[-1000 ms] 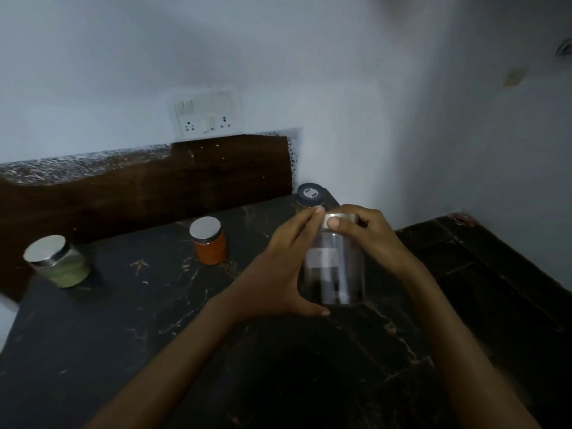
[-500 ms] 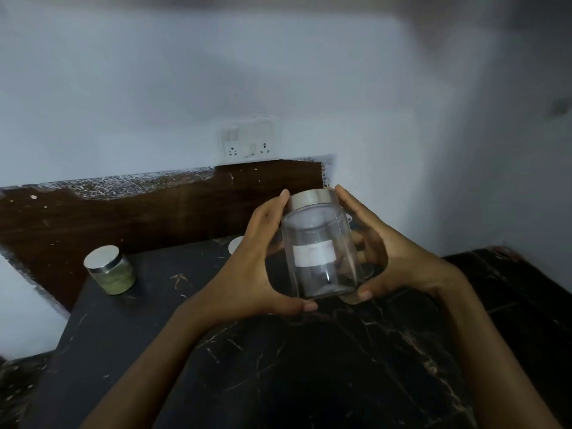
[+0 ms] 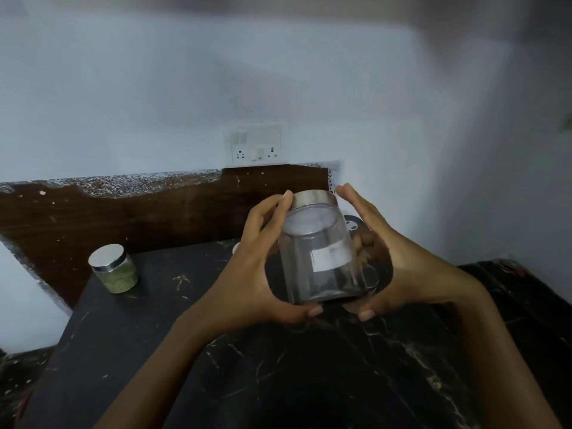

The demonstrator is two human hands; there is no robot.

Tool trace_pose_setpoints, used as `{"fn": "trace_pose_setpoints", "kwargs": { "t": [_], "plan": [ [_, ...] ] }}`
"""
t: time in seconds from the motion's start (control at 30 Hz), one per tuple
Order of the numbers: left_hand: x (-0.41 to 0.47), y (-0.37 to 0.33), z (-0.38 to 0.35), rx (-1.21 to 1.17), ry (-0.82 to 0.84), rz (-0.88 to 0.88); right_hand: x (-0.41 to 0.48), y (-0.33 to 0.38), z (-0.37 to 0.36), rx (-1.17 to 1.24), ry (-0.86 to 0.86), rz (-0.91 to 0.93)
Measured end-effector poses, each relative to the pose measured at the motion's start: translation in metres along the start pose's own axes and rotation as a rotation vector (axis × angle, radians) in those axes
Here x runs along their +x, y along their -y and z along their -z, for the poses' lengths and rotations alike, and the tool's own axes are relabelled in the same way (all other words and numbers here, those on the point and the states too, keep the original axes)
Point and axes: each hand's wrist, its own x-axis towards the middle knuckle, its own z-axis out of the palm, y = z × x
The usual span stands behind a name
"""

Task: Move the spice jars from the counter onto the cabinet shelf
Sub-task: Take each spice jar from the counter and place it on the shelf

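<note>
I have the clear glass jar (image 3: 315,252) in the middle of my view, held up off the bench (image 3: 278,366) between both hands. It is roughly upright, tipped a little, with a silver lid on top and a white label on its side; it looks empty to me. My left hand (image 3: 247,274) grips its left side, fingers curled up to the lid's edge and the thumb tucked under the base. My right hand (image 3: 402,267) cups the other side, fingers reaching up beside the lid, thumb under the base as well; through the glass I can make out fingers wrapped behind it.

Just behind the right hand a dark-lidded jar (image 3: 351,222) peeks out, mostly hidden. Well apart to the left, near the bench's back corner, a green spice jar (image 3: 114,269) with a silver lid stands upright on the black veined marble.

Behind the bench runs a dark brown backsplash (image 3: 123,218), its top edge speckled white. Above that sits a white socket plate (image 3: 257,144) on the pale wall (image 3: 402,103).
</note>
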Motion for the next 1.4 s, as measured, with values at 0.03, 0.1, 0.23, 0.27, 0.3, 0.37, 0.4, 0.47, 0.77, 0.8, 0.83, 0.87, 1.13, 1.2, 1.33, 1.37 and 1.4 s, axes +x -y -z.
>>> {"fn": "trace_pose_setpoints", "kwargs": {
  "t": [0.03,0.1,0.23,0.27,0.3,0.37,0.4,0.47,0.77,0.8,0.83,0.87,1.13,1.2,1.33,1.37,1.4],
  "plan": [
    [-0.001,0.001,0.0,-0.035,-0.003,0.002,0.001,-0.001,-0.001,0.022,0.022,-0.002],
    [-0.002,0.002,0.0,-0.072,0.013,0.014,0.003,-0.003,-0.004,0.075,0.017,0.01],
    [-0.002,0.001,0.001,-0.03,0.07,0.054,0.006,-0.003,-0.007,0.001,-0.049,0.009],
    [-0.002,0.0,0.001,0.007,0.072,0.05,0.007,-0.002,-0.007,-0.078,-0.055,0.007],
    [-0.001,0.0,0.0,0.051,0.074,0.046,0.008,-0.001,-0.008,-0.147,-0.058,0.009],
    [0.001,-0.001,-0.001,0.144,0.085,0.033,0.01,0.0,-0.01,-0.209,-0.052,0.02],
    [0.002,0.0,-0.001,0.162,0.084,0.032,0.01,0.0,-0.011,-0.213,-0.046,0.026],
    [0.001,0.003,0.001,0.116,0.064,0.044,0.008,0.0,-0.01,-0.165,-0.039,0.033],
    [-0.006,0.007,-0.002,-0.142,0.052,0.061,0.006,-0.005,-0.011,0.066,-0.031,0.028],
    [-0.006,0.006,-0.003,-0.11,0.056,0.066,0.007,-0.004,-0.011,0.032,-0.032,0.027],
    [-0.005,0.005,-0.003,-0.069,0.058,0.064,0.008,-0.003,-0.012,-0.012,-0.026,0.028],
    [-0.004,0.004,-0.004,-0.026,0.062,0.056,0.01,-0.003,-0.013,-0.059,-0.019,0.032],
    [-0.007,0.004,0.0,-0.084,0.024,0.056,0.007,-0.007,-0.011,0.017,0.026,-0.033],
    [-0.009,0.005,0.002,-0.135,0.029,0.058,0.007,-0.009,-0.011,0.064,0.051,-0.058],
    [-0.01,0.008,0.009,-0.025,0.097,0.085,0.013,-0.007,-0.017,0.019,-0.007,-0.043],
    [-0.01,0.01,0.012,-0.013,0.111,0.099,0.015,-0.004,-0.019,-0.025,-0.024,-0.036],
    [-0.01,0.012,0.015,-0.024,0.126,0.113,0.017,-0.001,-0.021,-0.067,-0.035,-0.027]
  ]
}}
